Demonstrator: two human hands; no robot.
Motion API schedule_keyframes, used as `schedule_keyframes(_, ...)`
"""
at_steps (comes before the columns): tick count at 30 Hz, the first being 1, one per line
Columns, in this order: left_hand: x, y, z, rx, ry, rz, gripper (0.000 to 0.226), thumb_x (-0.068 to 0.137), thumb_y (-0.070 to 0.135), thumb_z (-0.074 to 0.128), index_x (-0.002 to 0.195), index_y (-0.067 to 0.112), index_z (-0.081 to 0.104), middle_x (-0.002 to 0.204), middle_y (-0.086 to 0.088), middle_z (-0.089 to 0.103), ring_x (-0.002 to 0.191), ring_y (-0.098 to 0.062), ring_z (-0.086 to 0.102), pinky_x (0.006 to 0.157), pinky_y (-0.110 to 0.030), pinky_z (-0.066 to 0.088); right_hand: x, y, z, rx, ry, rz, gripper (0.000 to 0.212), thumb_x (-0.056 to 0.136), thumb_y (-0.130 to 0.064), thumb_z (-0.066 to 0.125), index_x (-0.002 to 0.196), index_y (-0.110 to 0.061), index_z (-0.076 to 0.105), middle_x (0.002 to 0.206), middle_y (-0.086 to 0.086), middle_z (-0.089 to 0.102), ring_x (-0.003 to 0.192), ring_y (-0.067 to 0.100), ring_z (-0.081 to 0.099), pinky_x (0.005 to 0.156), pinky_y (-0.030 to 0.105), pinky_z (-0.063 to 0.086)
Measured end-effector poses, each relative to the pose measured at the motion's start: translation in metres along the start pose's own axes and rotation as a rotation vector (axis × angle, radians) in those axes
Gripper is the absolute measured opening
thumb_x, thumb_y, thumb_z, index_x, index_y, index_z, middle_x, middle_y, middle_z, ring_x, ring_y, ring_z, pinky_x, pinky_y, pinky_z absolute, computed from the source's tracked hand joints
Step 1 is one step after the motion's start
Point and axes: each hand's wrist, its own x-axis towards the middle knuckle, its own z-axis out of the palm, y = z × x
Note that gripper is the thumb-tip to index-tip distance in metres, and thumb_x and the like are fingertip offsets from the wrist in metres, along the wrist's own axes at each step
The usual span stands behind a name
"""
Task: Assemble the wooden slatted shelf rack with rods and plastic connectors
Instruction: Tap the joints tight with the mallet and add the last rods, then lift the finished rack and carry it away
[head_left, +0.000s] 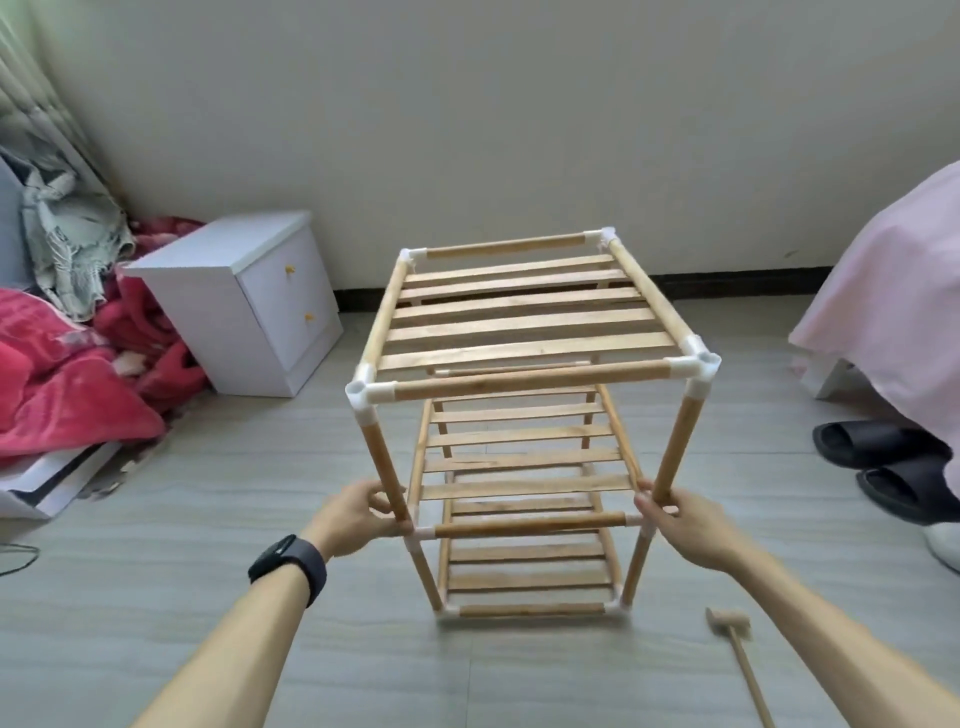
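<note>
From my remote seat I saw the wooden rack standing upright on the gray floor, in the middle of the view and near to me. It had three slatted shelves, one above the other, and white plastic connectors at the corners joined the round rods. My left hand was closed around the near left upright rod, just above the connector of the middle shelf. My right hand was closed in the same way around the near right upright rod, at about the same height. The two hands were well apart, one on each side of the rack, with the front rod of the middle shelf between them. On the left wrist there was a black watch. A small wooden mallet lay on the floor at the near right, apart from the rack. At the far left a white nightstand stood against the wall, with a red blanket beside it. At the right edge I saw a pink cover, and black slippers lay on the floor below it.
</note>
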Motion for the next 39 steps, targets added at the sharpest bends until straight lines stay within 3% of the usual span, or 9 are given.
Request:
schedule_keyframes(4, -0.013, 0.041, -0.071, 0.013, 0.216, -0.001, 0.012, 0.098, 0.036, 0.062, 0.105, 0.028, 0.070, 0.099, 0.002, 0.074, 0.087, -0.012, 0.070, 0.067, -0.027, 0.053, -0.006, -0.037, -0.072, -0.240, -0.136, 0.007, 0.035, 0.108, -0.025, 0.045, 0.139, -0.019, 0.060, 0.143, 0.002, 0.060, 0.132, 0.022, 0.054, 0.111, 0.037, 0.041)
schedule_keyframes(9, 0.001, 0.116, -0.130, -0.352, 0.353, -0.002, 0.045, 0.103, 0.057, 0.040, 0.103, 0.020, 0.068, 0.104, -0.004, 0.070, 0.092, -0.017, 0.065, 0.069, -0.033, 0.052, 0.003, -0.113, -0.151, 0.433, 0.172, -0.009, 0.044, 0.107, -0.048, 0.040, 0.128, -0.016, 0.060, 0.113, 0.002, 0.064, 0.101, 0.020, 0.063, 0.075, 0.039, 0.056)
schedule_keyframes(11, 0.017, 0.141, -0.136, -0.383, 0.318, -0.018, 0.057, 0.099, 0.065, 0.041, 0.105, 0.015, 0.067, 0.104, -0.005, 0.069, 0.093, -0.020, 0.063, 0.078, -0.038, 0.052, 0.018, -0.143, -0.165, 0.533, 0.162, -0.011, 0.047, 0.106, -0.052, 0.040, 0.122, -0.014, 0.063, 0.111, 0.003, 0.067, 0.102, 0.023, 0.064, 0.083, 0.044, 0.055)
schedule_keyframes(15, 0.057, 0.164, -0.132, -0.262, 0.284, -0.084, 0.057, 0.101, 0.056, 0.047, 0.129, 0.007, 0.055, 0.096, -0.001, 0.060, 0.081, -0.017, 0.059, 0.063, -0.032, 0.045, 0.058, -0.184, -0.167, 0.350, 0.132, 0.038, 0.041, 0.102, -0.045, 0.053, 0.117, -0.008, 0.064, 0.104, 0.010, 0.070, 0.086, 0.026, 0.071, 0.072, 0.040, 0.056)
schedule_keyframes(18, 0.095, 0.166, -0.137, -0.268, 0.363, -0.118, 0.049, 0.103, 0.043, 0.045, 0.123, 0.000, 0.059, 0.088, -0.007, 0.062, 0.053, -0.015, 0.062, 0.047, -0.025, 0.046, 0.096, -0.197, -0.164, 0.250, 0.178, 0.072, 0.022, 0.097, -0.024, 0.056, 0.106, -0.005, 0.063, 0.082, 0.007, 0.070, 0.055, 0.020, 0.071, 0.044, 0.025, 0.049)
schedule_keyframes(21, 0.129, 0.174, -0.157, -0.241, 0.409, -0.154, 0.033, 0.101, 0.029, 0.051, 0.107, 0.000, 0.065, 0.075, -0.008, 0.062, 0.031, -0.012, 0.053, 0.035, -0.020, 0.038, 0.138, -0.204, -0.173, 0.187, 0.257, 0.089, 0.012, 0.090, -0.015, 0.058, 0.090, -0.004, 0.065, 0.068, 0.006, 0.068, 0.051, 0.023, 0.071, 0.048, 0.028, 0.048)
schedule_keyframes(25, 0.146, 0.213, -0.195, -0.223, 0.410, -0.129, 0.025, 0.097, 0.026, 0.061, 0.100, 0.002, 0.067, 0.074, -0.007, 0.064, 0.037, -0.014, 0.055, 0.035, -0.020, 0.039, 0.159, -0.228, -0.207, 0.212, 0.274, 0.117, 0.014, 0.091, -0.016, 0.059, 0.093, -0.003, 0.066, 0.075, 0.009, 0.068, 0.047, 0.022, 0.069, 0.049, 0.029, 0.049)
schedule_keyframes(31, 0.122, 0.344, -0.285, -0.277, 0.455, -0.041, 0.019, 0.092, 0.034, 0.063, 0.098, 0.016, 0.066, 0.090, -0.006, 0.071, 0.045, -0.017, 0.062, 0.041, -0.023, 0.046, 0.116, -0.291, -0.330, 0.240, 0.387, 0.142, 0.020, 0.093, -0.029, 0.059, 0.098, -0.010, 0.064, 0.089, 0.012, 0.073, 0.077, 0.034, 0.075, 0.076, 0.048, 0.061)
schedule_keyframes(39, 0.037, 0.609, -0.408, -0.339, 0.387, 0.248, 0.027, 0.087, 0.046, 0.070, 0.103, 0.025, 0.064, 0.084, -0.003, 0.074, 0.068, -0.023, 0.073, 0.058, -0.040, 0.063, -0.025, -0.366, -0.574, 0.262, 0.766, 0.183, 0.024, 0.093, -0.039, 0.059, 0.096, -0.016, 0.065, 0.078, 0.003, 0.069, 0.071, 0.024, 0.064, 0.067, 0.040, 0.054)
